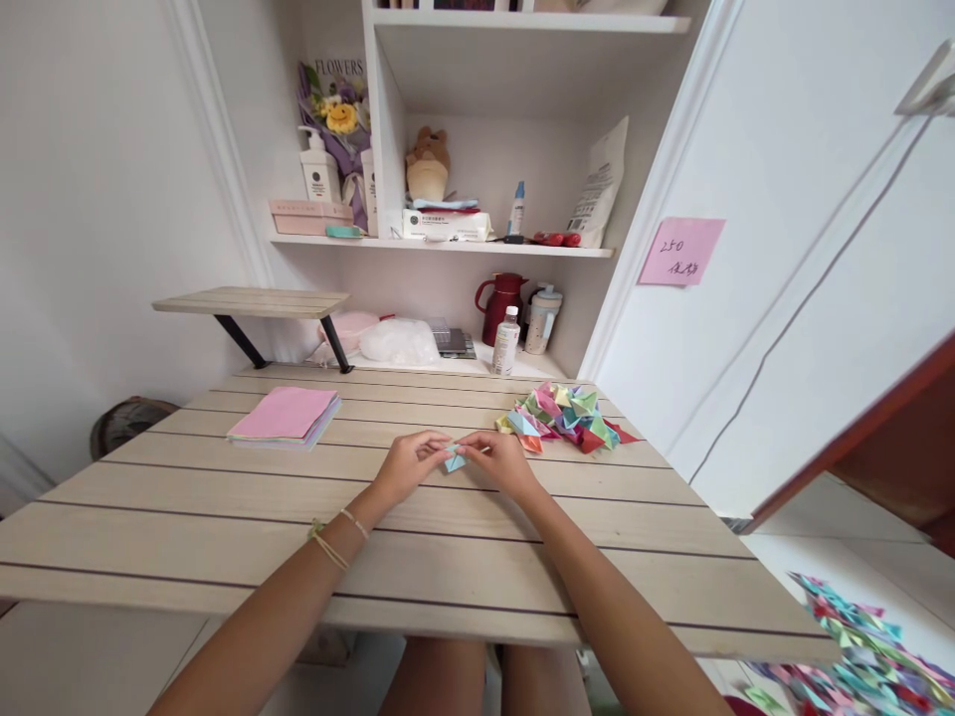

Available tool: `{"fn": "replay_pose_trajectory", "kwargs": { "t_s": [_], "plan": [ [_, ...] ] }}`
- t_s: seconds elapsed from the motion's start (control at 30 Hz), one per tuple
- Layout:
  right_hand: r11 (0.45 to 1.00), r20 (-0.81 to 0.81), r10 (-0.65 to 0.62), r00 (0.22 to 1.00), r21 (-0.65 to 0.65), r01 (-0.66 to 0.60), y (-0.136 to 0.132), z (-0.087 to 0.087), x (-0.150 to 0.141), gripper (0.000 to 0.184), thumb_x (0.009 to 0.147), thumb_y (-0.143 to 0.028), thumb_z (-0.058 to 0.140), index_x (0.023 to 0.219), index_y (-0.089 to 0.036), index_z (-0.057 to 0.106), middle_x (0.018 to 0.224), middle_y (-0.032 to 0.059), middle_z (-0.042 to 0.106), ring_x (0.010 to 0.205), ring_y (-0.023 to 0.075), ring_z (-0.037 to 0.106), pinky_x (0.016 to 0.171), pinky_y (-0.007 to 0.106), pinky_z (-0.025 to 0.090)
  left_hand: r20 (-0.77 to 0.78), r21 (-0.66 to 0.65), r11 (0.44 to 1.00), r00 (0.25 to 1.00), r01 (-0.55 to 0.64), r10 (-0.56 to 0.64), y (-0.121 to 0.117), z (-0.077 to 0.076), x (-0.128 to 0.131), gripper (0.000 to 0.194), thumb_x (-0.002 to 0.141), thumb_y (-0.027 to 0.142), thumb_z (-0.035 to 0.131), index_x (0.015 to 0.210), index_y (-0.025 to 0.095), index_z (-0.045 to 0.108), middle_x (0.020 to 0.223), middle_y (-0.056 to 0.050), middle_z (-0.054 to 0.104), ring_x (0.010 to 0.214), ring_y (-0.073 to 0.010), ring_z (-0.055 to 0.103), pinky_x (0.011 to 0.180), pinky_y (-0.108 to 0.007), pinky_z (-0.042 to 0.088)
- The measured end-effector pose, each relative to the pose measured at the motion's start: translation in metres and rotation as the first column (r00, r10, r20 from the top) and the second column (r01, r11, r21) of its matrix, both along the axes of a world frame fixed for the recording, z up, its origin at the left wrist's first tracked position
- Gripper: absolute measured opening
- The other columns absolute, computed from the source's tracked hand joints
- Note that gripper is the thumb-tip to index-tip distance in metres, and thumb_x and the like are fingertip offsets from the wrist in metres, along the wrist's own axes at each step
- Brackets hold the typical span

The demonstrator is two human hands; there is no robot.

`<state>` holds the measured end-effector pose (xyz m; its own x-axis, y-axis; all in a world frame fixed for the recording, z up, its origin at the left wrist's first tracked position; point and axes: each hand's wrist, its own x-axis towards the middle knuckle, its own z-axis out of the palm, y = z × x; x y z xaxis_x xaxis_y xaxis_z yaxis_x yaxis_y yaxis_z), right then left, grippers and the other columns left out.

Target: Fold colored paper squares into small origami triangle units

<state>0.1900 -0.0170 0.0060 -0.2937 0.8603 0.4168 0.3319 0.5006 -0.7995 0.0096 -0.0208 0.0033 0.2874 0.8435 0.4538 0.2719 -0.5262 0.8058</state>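
left hand (407, 463) and right hand (501, 460) are pinching blue paper (455, 462) between them, seemingly steadying creases | paper stack (287, 411) is lying left, folded pieces (563, 413) right of grip, apparently leaving room

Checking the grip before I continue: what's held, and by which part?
Pale-blue folded paper, by its far end, in the left hand and right hand.
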Motion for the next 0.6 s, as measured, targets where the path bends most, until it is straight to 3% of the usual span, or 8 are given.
{"fn": "replay_pose_trajectory", "kwargs": {
  "t_s": [0.13,0.23,0.6],
  "plan": [
    [0.998,0.072,-0.028,0.997,0.059,0.024,-0.0024,0.0011,-0.0013,0.016,0.076,-0.03,0.055,0.08,-0.021,0.067,0.079,0.003,0.069,0.073,0.0172,0.062,0.062,0.026,0.048,-0.131,0.107,0.994,0.991,-0.025,0.039,-0.0012,0.004,-0.0021,0.02,0.074,0.035,0.056,0.075,0.019,0.068,0.077,-0.005,0.068,0.071,-0.0168,0.061,0.064,-0.025,0.047],
    [0.992,0.1,-0.063,0.993,0.117,0.052,-0.0031,0.0017,-0.002,0.014,0.076,-0.03,0.055,0.076,-0.021,0.067,0.078,0.0039,0.068,0.073,0.0169,0.06,0.06,0.025,0.047,-0.126,0.138,0.989,0.99,-0.048,0.065,-0.0021,0.0047,-0.0022,0.021,0.074,0.035,0.055,0.071,0.019,0.067,0.072,-0.004,0.068,0.067,-0.0163,0.06,0.061,-0.025,0.045],
    [0.99,0.144,-0.087,0.986,0.125,0.069,-0.0052,0.0029,-0.0036,0.011,0.075,-0.024,0.054,0.074,-0.019,0.064,0.076,0.0028,0.065,0.07,0.014,0.057,0.06,0.023,0.044,0.085,-0.025,0.994,0.99,-0.109,0.111,0.0024,0.0006,-0.0018,0.022,0.072,0.037,0.057,0.071,0.016,0.065,0.073,-0.005,0.066,0.07,-0.0167,0.06,0.066,-0.025,0.047]
  ]
}}
